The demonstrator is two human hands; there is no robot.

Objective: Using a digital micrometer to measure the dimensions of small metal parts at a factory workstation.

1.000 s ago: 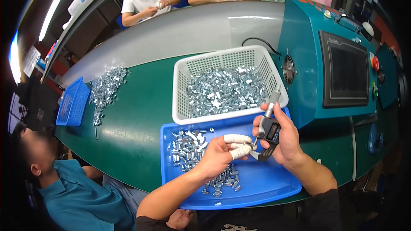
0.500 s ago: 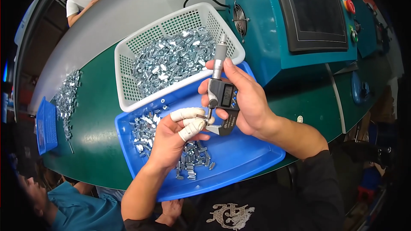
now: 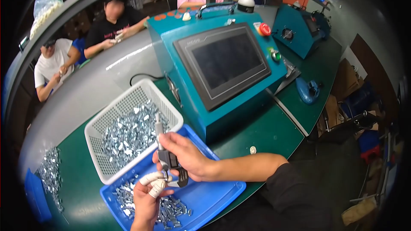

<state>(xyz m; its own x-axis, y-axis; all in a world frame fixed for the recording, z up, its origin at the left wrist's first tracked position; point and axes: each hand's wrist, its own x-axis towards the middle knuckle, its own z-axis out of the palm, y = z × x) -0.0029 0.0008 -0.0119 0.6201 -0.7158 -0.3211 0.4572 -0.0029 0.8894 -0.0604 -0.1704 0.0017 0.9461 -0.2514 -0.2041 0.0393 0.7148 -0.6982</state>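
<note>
My right hand [image 3: 185, 159] grips a black digital micrometer [image 3: 168, 158], its metal spindle upright, over the blue plastic tray [image 3: 214, 194]. My left hand [image 3: 147, 196], with taped fingers [image 3: 152, 179] pressed together, pinches a tiny part at its anvil. Shiny metal pieces [image 3: 128, 134] fill the white mesh basket [image 3: 128, 98] on the green desk [image 3: 265, 132].

1. The tray [image 3: 214, 196] is bright blue.
2. The mesh basket [image 3: 100, 122] is white, its small parts [image 3: 128, 134] shiny silver.
3. The desk [image 3: 265, 132] is dark green.
4. The machine [image 3: 201, 34] is teal, its screen [image 3: 229, 60] dark grey.
5. The micrometer [image 3: 169, 160] is black and silver.
</note>
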